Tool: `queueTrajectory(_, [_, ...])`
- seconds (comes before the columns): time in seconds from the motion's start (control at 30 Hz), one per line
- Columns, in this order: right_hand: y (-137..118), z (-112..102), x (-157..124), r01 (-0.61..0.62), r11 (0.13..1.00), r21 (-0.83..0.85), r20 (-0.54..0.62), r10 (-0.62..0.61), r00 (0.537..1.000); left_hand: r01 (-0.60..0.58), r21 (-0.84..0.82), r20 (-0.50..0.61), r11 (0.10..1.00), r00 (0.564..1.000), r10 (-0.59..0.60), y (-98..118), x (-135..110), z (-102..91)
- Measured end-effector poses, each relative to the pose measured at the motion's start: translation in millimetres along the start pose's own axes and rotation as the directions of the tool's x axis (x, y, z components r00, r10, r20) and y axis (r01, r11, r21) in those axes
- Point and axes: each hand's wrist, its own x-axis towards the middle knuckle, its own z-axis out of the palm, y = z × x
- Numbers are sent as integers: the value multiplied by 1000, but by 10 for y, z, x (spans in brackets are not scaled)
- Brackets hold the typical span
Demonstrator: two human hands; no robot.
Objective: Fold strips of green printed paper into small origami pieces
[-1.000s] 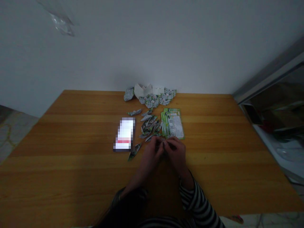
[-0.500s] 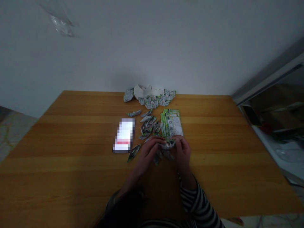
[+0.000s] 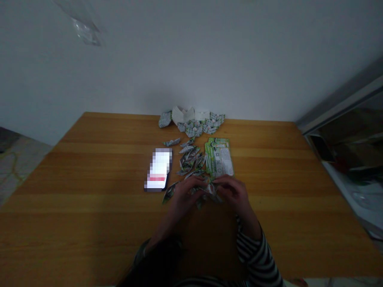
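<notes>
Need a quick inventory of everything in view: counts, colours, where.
wooden table: 1, honey brown, fills lower frame
white wall: 1, grey-white, behind table
clear film: 1, translucent, on wall upper left
marbled floor: pale, left of table
grey-framed glass panel: 1, grey and dark, far right
phone: 1, screen blurred white and red, on table left of centre
paper boats: many, count unclear, grey-green print, row beside phone
paper heap: 1, white and grey-green, far table edge
green printed cards: small stack, green and white, right of boats
folded paper piece: 1, grey-green, between hands
left hand grip: 1, on folded paper piece
right hand grip: 1, on folded paper piece
dark sleeve: 1, black, left arm
striped sleeve: 1, black and white, right arm
</notes>
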Motion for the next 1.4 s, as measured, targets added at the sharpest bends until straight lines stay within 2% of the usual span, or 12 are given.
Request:
queueTrajectory(0.17, [31,-54,-16,52,997,-63,112,-45,993,-16,17,23,1000,1000,16,-5,15,-27])
queueTrajectory(0.3, [78,-10,-18,122,984,-129,51,-116,992,-28,10,51,1000,998,27,29,40,-32])
queueTrajectory(0.4, [111,34,-23,162,973,-162,56,-155,986,-63,11,64,998,996,62,43,46,-32])
queueTrajectory(0.6, [161,95,-43,212,952,-219,40,-208,977,-113,122,104,986,989,100,24,13,-45])
queueTrajectory(0.7, [149,114,-41,207,954,-217,1,-211,977,-100,117,54,988,994,94,24,8,-37])
queueTrajectory(0.77, [124,129,-29,198,958,-205,-15,-205,979,-76,76,-19,994,997,78,28,14,-16])
queueTrajectory(0.87, [86,156,-1,176,965,-193,-46,-188,981,-22,11,-147,1000,989,23,36,29,40])
queueTrajectory(0.97, [64,189,23,143,973,-182,-57,-156,986,44,-46,-227,998,972,-53,52,45,104])
queueTrajectory(1.1, [49,248,37,83,979,-186,-98,-103,990,88,-53,-280,995,955,-100,82,57,162])
queueTrajectory(1.3, [12,371,17,-22,966,-257,-234,-41,971,51,-30,-301,998,952,-58,64,33,195])
queueTrajectory(1.4, [-19,431,4,-98,972,-215,-309,28,951,121,-78,-314,990,939,-139,39,38,193])
